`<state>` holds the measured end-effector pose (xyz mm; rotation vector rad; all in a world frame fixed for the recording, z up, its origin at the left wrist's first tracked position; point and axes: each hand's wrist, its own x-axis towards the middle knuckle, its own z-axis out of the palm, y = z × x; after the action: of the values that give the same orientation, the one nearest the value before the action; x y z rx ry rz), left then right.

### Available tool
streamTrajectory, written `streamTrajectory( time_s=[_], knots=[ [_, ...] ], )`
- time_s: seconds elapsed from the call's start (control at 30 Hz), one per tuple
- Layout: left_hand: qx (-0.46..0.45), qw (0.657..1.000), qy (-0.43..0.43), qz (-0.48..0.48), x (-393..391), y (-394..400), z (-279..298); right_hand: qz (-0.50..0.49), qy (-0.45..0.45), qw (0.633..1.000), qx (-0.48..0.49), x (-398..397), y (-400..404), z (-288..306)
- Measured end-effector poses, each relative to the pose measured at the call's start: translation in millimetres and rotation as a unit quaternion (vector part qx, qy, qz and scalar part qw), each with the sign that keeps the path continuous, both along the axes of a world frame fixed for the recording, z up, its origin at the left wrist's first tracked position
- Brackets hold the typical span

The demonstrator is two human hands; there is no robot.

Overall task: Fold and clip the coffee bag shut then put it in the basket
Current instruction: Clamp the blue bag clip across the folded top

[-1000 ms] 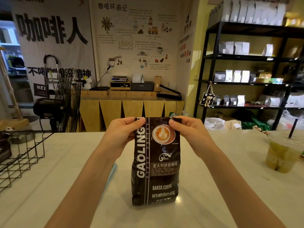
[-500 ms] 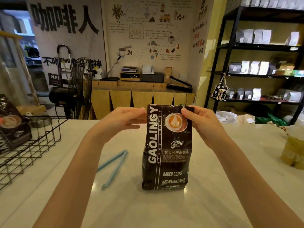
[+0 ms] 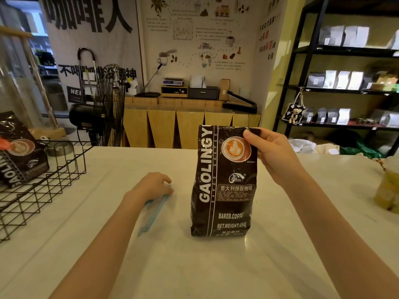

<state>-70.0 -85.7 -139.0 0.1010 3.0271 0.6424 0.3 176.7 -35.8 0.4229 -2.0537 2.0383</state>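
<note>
A black coffee bag [image 3: 224, 190] with white lettering stands upright on the white table [image 3: 216, 266], its top folded over. My right hand [image 3: 272, 156] pinches the folded top right corner and holds the bag up. My left hand [image 3: 154, 185] is down on the table left of the bag, fingers curled over the upper end of the light blue clip [image 3: 154, 211]. The clip lies slanted on the table and looks blurred. The black wire basket [image 3: 43, 190] stands at the table's left edge.
Another black coffee bag [image 3: 20, 152] leans inside the basket. A plastic cup with a greenish drink [image 3: 388, 190] stands at the far right of the table. Behind the table are a floor fan [image 3: 101, 113], a wooden counter and black shelves of bags.
My left hand let go of the bag's top and dropped to the blue clip on the table. The right hand still pinches the folded top. The view shifted left.
</note>
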Motion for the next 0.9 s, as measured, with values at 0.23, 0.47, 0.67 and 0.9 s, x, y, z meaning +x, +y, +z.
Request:
streamTrajectory(
  time_s=[0.23, 0.47, 0.67, 0.9],
  knots=[
    [0.065, 0.997, 0.007, 0.036, -5, -2, -2, 0.002, 0.002, 1.0, -0.003, -1, 0, -1],
    [0.287, 0.956, 0.003, 0.067, 10, -11, 39, 0.007, 0.005, 1.0, -0.004, -3, 2, -2],
    [0.372, 0.92, 0.074, 0.102, 25, -8, 73, 0.008, 0.004, 1.0, -0.011, -3, 4, -3],
    [0.278, 0.946, 0.07, 0.15, 23, 0, 65, 0.009, 0.005, 1.0, -0.016, -3, 4, -3]
  ],
)
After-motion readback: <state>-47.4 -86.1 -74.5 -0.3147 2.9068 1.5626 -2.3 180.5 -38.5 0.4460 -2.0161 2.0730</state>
